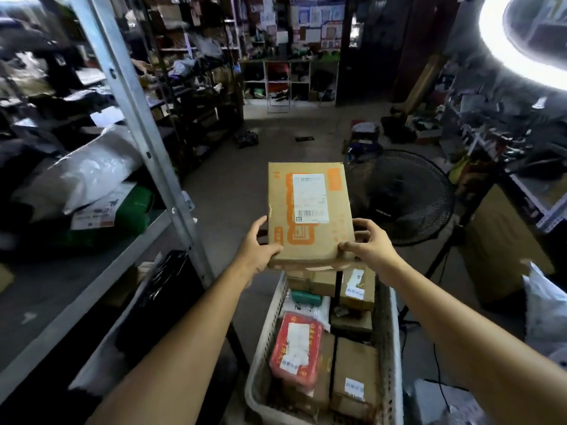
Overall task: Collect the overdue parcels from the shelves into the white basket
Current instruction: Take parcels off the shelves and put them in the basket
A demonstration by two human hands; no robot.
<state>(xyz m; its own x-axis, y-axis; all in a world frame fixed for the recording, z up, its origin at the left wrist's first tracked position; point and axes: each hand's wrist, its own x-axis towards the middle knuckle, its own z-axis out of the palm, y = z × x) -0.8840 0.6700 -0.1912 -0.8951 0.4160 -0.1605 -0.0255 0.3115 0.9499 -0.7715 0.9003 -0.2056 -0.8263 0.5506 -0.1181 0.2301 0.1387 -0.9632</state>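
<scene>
Left hand and right hand grip flat brown orange-printed cardboard parcel by its near corners.
Label up, likely for a read; held over far end of white slotted plastic basket, ready to drop onto packed boxes.

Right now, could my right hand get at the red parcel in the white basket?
Probably not yet: the right hand grips the cardboard box, shared with the left hand. The red parcel lies uncovered on top in the white basket.
</scene>
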